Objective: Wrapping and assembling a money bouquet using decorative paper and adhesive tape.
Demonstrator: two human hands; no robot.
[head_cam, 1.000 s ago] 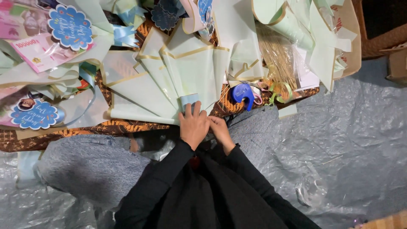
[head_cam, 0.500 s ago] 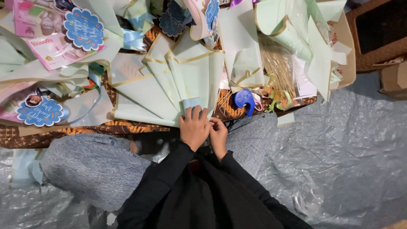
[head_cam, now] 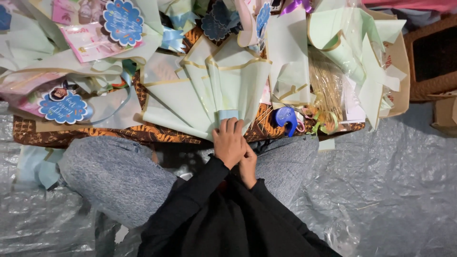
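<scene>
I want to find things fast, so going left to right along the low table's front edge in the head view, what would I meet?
Round blue scalloped paper tag → pale green fan of folded wrapping paper → left hand → blue plastic tape dispenser → bundle of dried straw-coloured stems.

Crinkled grey plastic sheeting [head_cam: 390, 190] on floor, wicker furniture [head_cam: 431, 57] at right

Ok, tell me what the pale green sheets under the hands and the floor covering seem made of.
Pale green sheets: matte wrapping paper, likely; they hold crisp folds and gold-edged borders. Floor covering: thin clear-grey plastic film, glossy, crinkled all over. The left hand presses on the sheets.
</scene>
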